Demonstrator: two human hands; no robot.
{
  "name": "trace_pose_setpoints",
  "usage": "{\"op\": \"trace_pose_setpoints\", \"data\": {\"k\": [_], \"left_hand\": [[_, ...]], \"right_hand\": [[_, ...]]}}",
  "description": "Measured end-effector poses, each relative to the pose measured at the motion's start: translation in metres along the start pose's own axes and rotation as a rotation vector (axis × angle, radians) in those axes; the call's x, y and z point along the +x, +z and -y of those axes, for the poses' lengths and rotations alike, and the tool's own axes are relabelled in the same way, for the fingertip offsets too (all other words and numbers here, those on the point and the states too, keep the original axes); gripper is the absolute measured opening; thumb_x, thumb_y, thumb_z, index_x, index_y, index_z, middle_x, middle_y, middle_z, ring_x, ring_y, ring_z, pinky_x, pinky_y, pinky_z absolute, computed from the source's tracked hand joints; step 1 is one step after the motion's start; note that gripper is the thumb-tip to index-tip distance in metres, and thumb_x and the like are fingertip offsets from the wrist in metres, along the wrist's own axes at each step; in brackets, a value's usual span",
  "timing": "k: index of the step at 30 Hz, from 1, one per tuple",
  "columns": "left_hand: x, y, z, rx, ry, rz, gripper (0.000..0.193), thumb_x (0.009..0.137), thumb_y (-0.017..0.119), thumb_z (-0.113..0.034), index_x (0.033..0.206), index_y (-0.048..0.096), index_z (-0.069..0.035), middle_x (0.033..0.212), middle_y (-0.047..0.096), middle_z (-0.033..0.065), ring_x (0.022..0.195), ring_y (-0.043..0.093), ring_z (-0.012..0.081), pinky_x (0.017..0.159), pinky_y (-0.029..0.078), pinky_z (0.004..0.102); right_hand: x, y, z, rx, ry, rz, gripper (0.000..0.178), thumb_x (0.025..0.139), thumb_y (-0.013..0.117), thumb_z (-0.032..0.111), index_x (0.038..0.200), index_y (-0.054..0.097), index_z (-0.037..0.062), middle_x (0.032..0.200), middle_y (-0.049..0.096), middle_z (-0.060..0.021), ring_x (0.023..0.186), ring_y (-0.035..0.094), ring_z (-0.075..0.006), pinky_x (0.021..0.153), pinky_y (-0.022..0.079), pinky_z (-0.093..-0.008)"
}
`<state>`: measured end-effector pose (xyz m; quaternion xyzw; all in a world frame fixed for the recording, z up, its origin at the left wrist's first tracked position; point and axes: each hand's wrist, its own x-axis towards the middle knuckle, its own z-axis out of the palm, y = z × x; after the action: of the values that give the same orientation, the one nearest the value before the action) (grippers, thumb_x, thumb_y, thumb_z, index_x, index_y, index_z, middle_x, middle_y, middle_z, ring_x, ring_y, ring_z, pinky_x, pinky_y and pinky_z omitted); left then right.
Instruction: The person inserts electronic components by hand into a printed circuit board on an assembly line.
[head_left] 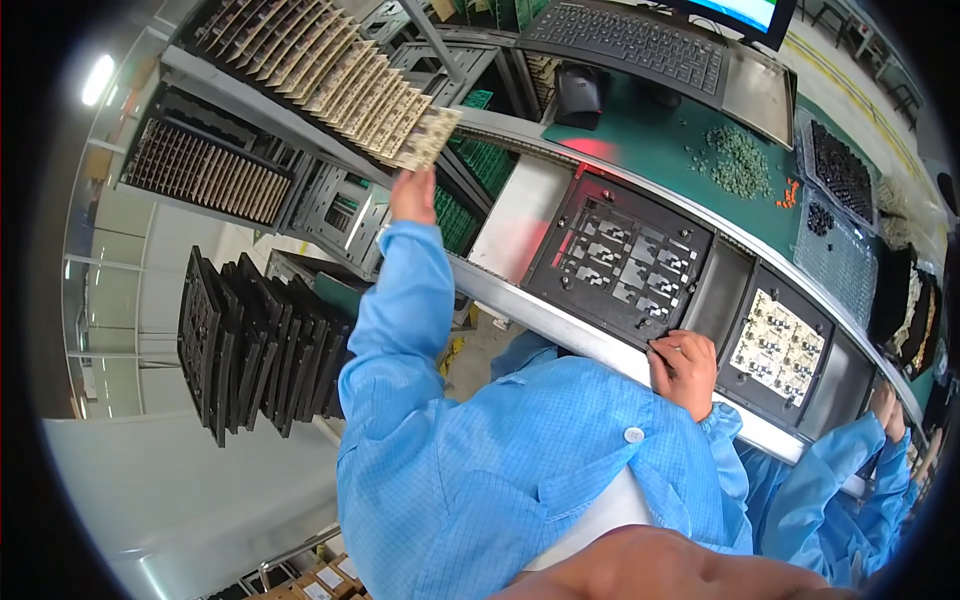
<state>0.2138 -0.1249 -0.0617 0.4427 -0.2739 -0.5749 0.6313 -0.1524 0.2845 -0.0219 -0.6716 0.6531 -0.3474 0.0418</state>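
Observation:
At the upper left, my left hand (413, 197) is closed on the lower edge of a pale circuit board panel (430, 138). That panel stands at the near end of a rack holding a row of similar upright panels (320, 75). My right hand (684, 370) has its fingers curled over the front corner of a black fixture tray (625, 320); its grip is partly hidden. The tray lies on the metal rail (570, 325), and cut-outs with pale and metallic parts show in its middle.
Right of my right hand sits another black tray with a cream circuit board (778, 345). Black trays (265, 345) stand stacked at left. The green bench holds a keyboard (625, 45), mouse (579, 95), small green parts (738, 160) and orange parts (789, 193). A co-worker's hands (886, 410) are at far right.

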Motion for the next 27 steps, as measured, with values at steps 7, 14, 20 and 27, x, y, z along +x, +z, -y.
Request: {"op": "trace_pose_setpoints", "data": {"k": [7, 14, 20, 27], "left_hand": [[-0.181, 0.026, 0.014, 0.041, -0.206, 0.269, 0.035, 0.107, 0.059, -0.012, 0.139, 0.056, 0.002, 0.129, 0.067, 0.0099, 0.114, 0.065, 0.0188, 0.097, 0.054, 0.0314], [-0.169, 0.07, 0.008, 0.212, -0.245, 0.532, 0.034, 0.112, 0.051, -0.024, 0.134, 0.059, 0.0, 0.118, 0.069, 0.0061, 0.102, 0.066, 0.0116, 0.091, 0.053, 0.0274], [-0.106, 0.103, 0.05, 0.374, 0.001, 0.694, 0.024, 0.112, 0.05, -0.018, 0.13, 0.057, -0.005, 0.109, 0.063, 0.0037, 0.094, 0.058, 0.0075, 0.086, 0.05, 0.0249], [-0.038, 0.155, 0.08, 0.48, 0.041, 0.65, 0.038, 0.107, 0.059, -0.015, 0.142, 0.049, -0.006, 0.099, 0.074, 0.0123, 0.087, 0.069, 0.0152, 0.079, 0.056, 0.0312]], "right_hand": [[0.016, -0.007, -0.003, 0.03, 0.138, -0.054, 0.035, 0.078, 0.081, 0.009, 0.111, 0.072, 0.0055, 0.107, 0.069, -0.0123, 0.099, 0.066, -0.034, 0.087, 0.051, -0.0415], [0.062, 0.001, -0.017, 0.822, 0.531, -0.058, 0.054, 0.109, 0.049, 0.018, 0.16, 0.036, 0.0058, 0.132, 0.065, -0.0116, 0.104, 0.068, -0.0183, 0.086, 0.054, -0.0314], [0.075, 0.016, -0.015, 1.034, 0.595, 0.091, 0.057, 0.111, 0.045, 0.02, 0.164, 0.027, 0.0069, 0.13, 0.065, -0.0096, 0.097, 0.07, -0.0149, 0.076, 0.054, -0.0258], [0.119, 0.042, -0.019, 0.96, 0.666, -0.114, 0.052, 0.109, 0.054, 0.015, 0.156, 0.037, 0.0039, 0.109, 0.072, -0.0041, 0.086, 0.067, -0.0075, 0.068, 0.051, -0.0213]]}}
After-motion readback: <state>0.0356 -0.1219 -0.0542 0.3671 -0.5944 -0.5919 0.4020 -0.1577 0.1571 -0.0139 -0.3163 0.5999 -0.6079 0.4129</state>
